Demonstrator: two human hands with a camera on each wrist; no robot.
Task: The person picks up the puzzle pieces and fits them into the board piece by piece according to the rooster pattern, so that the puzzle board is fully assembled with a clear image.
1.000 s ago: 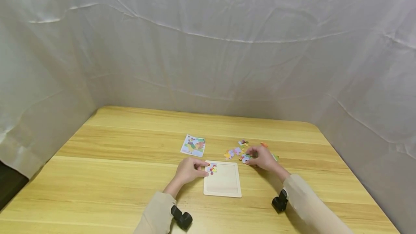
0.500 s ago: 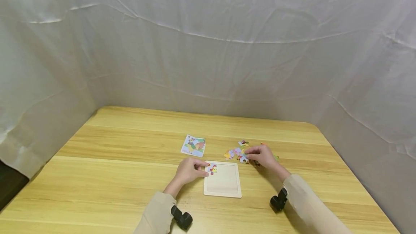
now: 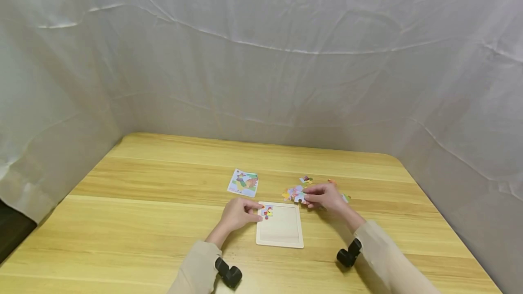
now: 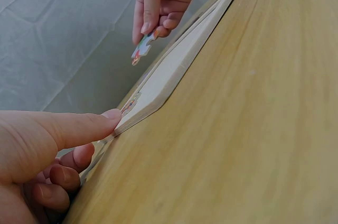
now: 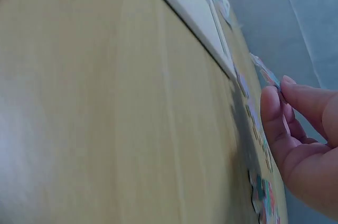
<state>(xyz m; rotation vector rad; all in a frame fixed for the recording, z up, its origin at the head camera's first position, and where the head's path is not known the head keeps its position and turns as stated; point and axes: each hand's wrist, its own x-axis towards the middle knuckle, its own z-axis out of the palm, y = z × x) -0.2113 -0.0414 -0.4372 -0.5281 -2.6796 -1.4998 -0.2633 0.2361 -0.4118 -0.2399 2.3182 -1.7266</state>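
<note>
A pale wooden puzzle tray (image 3: pixel 279 232) lies flat on the table, one puzzle piece (image 3: pixel 267 212) with a red and yellow picture set in its upper left corner. At that corner my left hand (image 3: pixel 238 215) holds the tray's left rim with thumb and forefinger; its other fingers curl in the left wrist view. My right hand (image 3: pixel 327 196) pinches another puzzle piece (image 4: pixel 141 49), light blue with red and green, between thumb and fingertips. It is lifted beyond the tray's upper right corner, and in the head view it overlaps the loose puzzle pieces (image 3: pixel 291 193).
Behind the tray lies a picture card (image 3: pixel 243 183) with a coloured bird. More loose pieces, such as an orange one (image 3: pixel 332 181) and a green one (image 3: pixel 346 198), lie around the right hand. A grey curtain (image 3: pixel 261 80) encloses the wooden table (image 3: pixel 163 235).
The right hand has picked the light blue piece out of the pile and moved a little to the left with it. The left hand and the tray stay in place.
</note>
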